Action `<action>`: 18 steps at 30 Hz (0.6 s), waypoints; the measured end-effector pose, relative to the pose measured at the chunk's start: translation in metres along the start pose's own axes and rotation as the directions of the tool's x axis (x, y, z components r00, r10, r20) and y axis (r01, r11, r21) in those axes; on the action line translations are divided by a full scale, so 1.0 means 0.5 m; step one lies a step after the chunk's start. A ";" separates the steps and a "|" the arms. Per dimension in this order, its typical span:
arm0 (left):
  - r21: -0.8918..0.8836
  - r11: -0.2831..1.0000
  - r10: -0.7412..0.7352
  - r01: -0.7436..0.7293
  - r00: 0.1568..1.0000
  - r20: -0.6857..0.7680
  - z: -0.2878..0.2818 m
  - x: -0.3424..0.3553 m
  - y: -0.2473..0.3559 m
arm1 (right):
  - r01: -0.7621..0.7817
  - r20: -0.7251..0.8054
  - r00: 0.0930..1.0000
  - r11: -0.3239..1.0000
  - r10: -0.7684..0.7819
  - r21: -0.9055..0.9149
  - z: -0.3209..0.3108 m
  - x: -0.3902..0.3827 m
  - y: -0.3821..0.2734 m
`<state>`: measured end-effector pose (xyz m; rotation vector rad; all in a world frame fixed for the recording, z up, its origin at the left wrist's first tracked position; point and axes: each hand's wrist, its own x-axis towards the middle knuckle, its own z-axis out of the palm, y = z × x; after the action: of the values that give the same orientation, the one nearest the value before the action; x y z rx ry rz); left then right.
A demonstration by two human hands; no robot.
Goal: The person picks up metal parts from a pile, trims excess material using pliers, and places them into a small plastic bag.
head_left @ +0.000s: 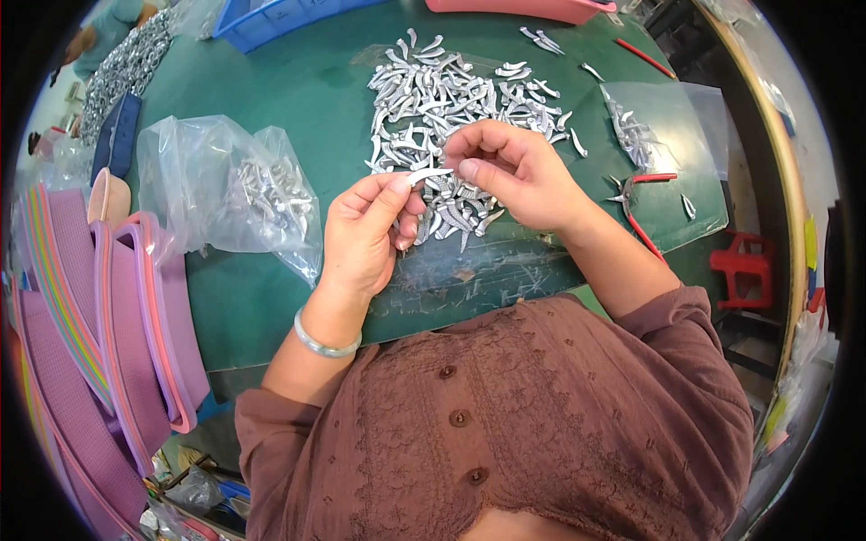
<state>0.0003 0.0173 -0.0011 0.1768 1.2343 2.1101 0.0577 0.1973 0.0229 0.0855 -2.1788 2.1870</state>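
Between thumb and fingers, my left hand (pixel 365 221) grips a small curved silver metal piece (pixel 430 175), horn-shaped and tapering to the right. Its thin end reaches the bent thumb and fingers of my right hand (pixel 519 176), which are closed in a pinch at that tip. Both hands are raised over the near part of a large pile of similar curved metal pieces (pixel 442 99) on the green table (pixel 334 72). My right hand hides some of the pile.
Left of the hands lies a clear plastic bag (pixel 203 180) of metal pieces; another bag (pixel 672 122) lies right. Red-handled pliers (pixel 636 194) rest near the right edge. A blue bin (pixel 289 22) and pink bin (pixel 514 5) stand behind. Purple containers (pixel 126 316) crowd the left side.
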 end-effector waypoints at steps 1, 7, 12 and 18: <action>0.002 1.000 -0.002 0.002 1.000 0.004 0.000 0.000 -0.001 | 0.011 -0.001 1.000 1.000 -0.011 0.017 -0.001 0.000 0.003; 0.107 0.990 0.094 -0.097 0.995 0.032 0.010 -0.005 -0.001 | -0.107 0.048 0.993 0.994 0.105 0.037 -0.005 -0.001 0.003; 0.127 0.985 0.117 -0.119 0.993 0.026 0.012 -0.007 -0.001 | -0.104 0.020 0.995 0.991 0.102 0.086 -0.004 -0.003 0.005; 0.114 0.983 0.139 -0.143 0.989 0.043 0.011 -0.008 -0.003 | -0.072 -0.021 0.997 0.995 0.074 0.072 0.001 -0.003 0.004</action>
<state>0.0063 0.0193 0.0017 0.3614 1.3611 2.1453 0.0593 0.1968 0.0207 -0.0179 -2.1240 2.2922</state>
